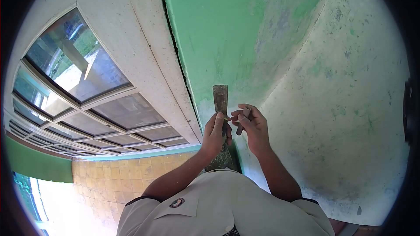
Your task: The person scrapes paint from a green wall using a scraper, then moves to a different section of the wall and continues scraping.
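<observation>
My left hand (213, 134) is closed around the handle of a putty knife (220, 98), its worn, stained blade pointing up and away from me. Close beside it on the right, my right hand (255, 130) pinches a small brown folded strip (241, 127) between thumb and fingers. The strip looks stiff and narrow, but I cannot tell what it is made of. Both hands are in front of my chest, before the corner of a green wall (218, 30) with scraped, greyish patches.
On the left runs a white-framed window (83, 83) with several glass panes. To the right is a pale wall (341, 118) with green paint traces. Yellow floor tiles (111, 179) lie below at the left, beside a bright opening (57, 205).
</observation>
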Demonstrator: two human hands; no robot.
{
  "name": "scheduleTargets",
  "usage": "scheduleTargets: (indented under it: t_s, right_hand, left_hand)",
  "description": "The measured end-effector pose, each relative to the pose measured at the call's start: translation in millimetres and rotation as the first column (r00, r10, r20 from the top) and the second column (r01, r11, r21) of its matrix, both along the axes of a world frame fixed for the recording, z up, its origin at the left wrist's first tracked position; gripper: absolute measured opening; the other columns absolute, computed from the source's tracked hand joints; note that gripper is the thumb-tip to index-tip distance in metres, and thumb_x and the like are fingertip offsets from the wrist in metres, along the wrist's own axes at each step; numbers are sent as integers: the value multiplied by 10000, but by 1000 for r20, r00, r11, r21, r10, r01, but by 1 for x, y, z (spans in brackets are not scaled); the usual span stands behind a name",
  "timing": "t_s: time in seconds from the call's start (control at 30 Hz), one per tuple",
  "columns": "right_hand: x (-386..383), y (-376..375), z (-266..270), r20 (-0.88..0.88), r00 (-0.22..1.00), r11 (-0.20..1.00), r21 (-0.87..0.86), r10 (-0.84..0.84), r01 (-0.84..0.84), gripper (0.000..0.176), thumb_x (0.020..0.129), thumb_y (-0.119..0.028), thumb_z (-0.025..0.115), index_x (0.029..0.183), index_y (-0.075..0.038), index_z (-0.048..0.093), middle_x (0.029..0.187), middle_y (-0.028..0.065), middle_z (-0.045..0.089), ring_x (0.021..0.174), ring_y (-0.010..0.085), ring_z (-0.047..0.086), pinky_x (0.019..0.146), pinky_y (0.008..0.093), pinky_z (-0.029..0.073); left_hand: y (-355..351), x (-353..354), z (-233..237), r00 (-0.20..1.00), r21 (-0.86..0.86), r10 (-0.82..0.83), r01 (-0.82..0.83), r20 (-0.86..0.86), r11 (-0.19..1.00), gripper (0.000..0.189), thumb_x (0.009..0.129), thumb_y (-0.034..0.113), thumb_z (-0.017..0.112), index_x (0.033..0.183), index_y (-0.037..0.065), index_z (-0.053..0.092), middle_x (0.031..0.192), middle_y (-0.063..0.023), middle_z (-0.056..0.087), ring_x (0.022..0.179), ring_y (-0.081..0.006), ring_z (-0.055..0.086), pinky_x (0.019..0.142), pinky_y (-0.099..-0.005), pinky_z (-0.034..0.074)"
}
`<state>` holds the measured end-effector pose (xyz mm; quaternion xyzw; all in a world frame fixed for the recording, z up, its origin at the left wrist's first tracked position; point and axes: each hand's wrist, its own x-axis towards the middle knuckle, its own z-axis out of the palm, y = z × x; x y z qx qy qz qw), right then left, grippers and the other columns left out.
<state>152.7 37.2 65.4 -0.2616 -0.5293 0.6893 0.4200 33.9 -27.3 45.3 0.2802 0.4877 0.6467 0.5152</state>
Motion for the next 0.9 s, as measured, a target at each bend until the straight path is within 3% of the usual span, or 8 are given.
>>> scheduleTargets:
  t_s: [0.1, 0.17, 0.3, 0.4, 0.63, 0.7, 0.8, 0.9]
  right_hand:
    - [-6, -8, -1, 111, 993, 999, 47, -28, 23, 335, 952, -175, 456, 1249, -22, 431, 834, 27, 550, 720, 102, 549, 589, 218, 435]
    - [-11, -12, -10, 119, 992, 999, -31, 35, -32, 358, 962, -201, 459, 1263, -11, 411, 949, 40, 567, 774, 90, 528, 722, 223, 427]
    - [-36, -17, -30, -40, 997, 997, 38, -66, 67, 313, 956, -207, 482, 1202, -16, 446, 877, 7, 549, 716, 47, 516, 583, 185, 420]
    - [-38, -17, -31, 3, 996, 996, -33, -84, 84, 263, 946, -216, 509, 1118, -18, 498, 857, 5, 563, 716, 39, 509, 592, 189, 427]
    - [-35, -10, -26, 105, 994, 980, -194, -22, 42, 224, 931, -252, 535, 967, -32, 553, 779, 38, 580, 654, 65, 537, 580, 205, 452]
    - [-39, -9, -30, 73, 994, 988, -122, -82, 90, 230, 930, -251, 528, 921, -22, 545, 756, 60, 606, 631, 89, 562, 580, 229, 479]
    - [-49, -1, -40, 17, 991, 991, -7, -134, 134, 225, 933, -227, 520, 894, -6, 539, 798, 85, 641, 645, 102, 579, 590, 244, 493]
    - [-55, -2, -35, 70, 989, 991, -13, -131, 133, 215, 934, -204, 517, 879, 3, 537, 836, 103, 658, 669, 111, 591, 611, 254, 500]
  left_hand:
    - [1, 4, 5, 1000, 27, -1, 0, 25, 1000, 377, 992, 373, 334, 967, 35, 499, 655, -52, 517, 511, -122, 502, 410, -245, 401]
    - [3, 6, 4, 999, 37, 11, -9, -42, 999, 365, 995, 353, 341, 986, 30, 511, 689, -46, 524, 559, -112, 505, 451, -244, 413]
    - [7, 9, -5, 987, 79, 129, -122, -99, 989, 348, 998, 310, 354, 1023, 13, 535, 767, -29, 524, 694, -87, 491, 594, -244, 429]
    - [6, 9, -16, 985, 56, 130, -124, -113, 991, 344, 1000, 298, 351, 1019, 6, 531, 793, -26, 519, 746, -84, 474, 667, -246, 417]
    - [5, 7, -19, 992, 23, 92, -90, -84, 996, 346, 1000, 303, 343, 976, 9, 524, 729, -15, 500, 627, -71, 475, 519, -231, 402]
    - [6, 5, -16, 989, 42, 87, -83, -119, 996, 346, 999, 307, 342, 967, 10, 517, 691, -9, 492, 541, -68, 468, 434, -227, 373]
    - [5, 4, -23, 977, 35, 73, -67, -200, 997, 341, 998, 301, 340, 977, 9, 514, 680, -14, 501, 516, -72, 476, 416, -228, 378]
    - [6, 2, -20, 963, 61, 106, -94, -248, 994, 335, 999, 291, 331, 984, 6, 508, 680, -16, 510, 516, -70, 486, 414, -226, 387]
